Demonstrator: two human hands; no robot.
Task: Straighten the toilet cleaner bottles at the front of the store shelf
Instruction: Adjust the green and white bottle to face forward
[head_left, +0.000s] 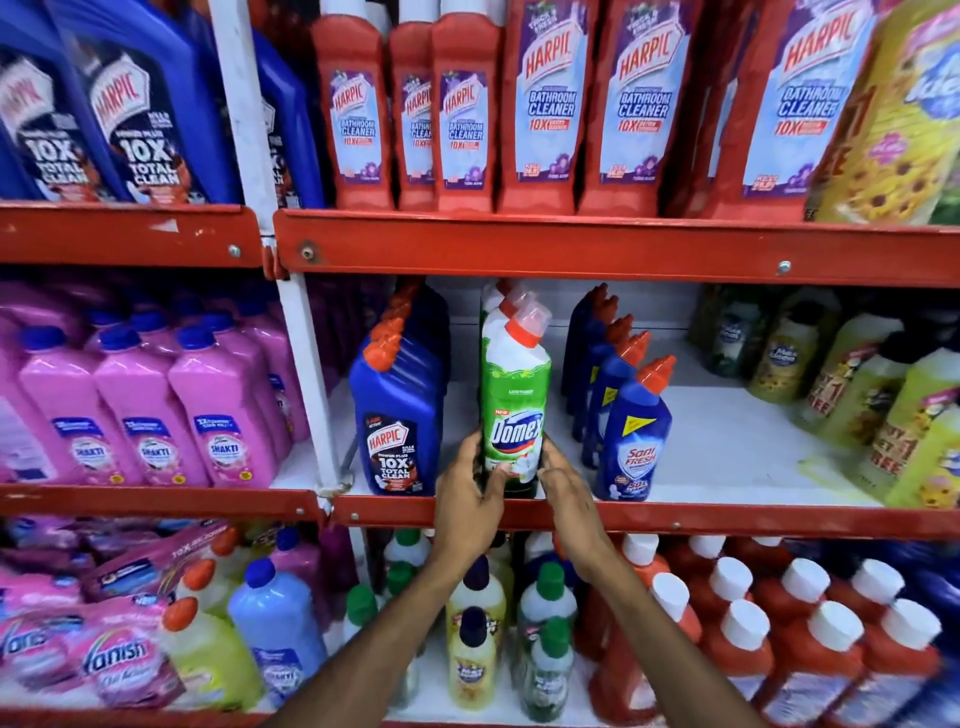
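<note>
A green and white Domex toilet cleaner bottle (514, 395) with a red cap stands upright at the front of the middle shelf (727, 457). My left hand (470, 493) grips its lower left side and my right hand (563, 491) holds its lower right side. More Domex bottles line up behind it. A blue Harpic bottle (397, 415) stands to its left. On the right is a blue Sani Fresh bottle (636, 436). Both front rows of the same bottles.
The red shelf lip (727, 519) runs just under my hands. Yellow-green bottles (883, 410) crowd the right end of the shelf. Pink Shakti bottles (150, 410) fill the left bay. Red Harpic bathroom cleaners (545, 104) stand above, orange bottles (779, 623) below.
</note>
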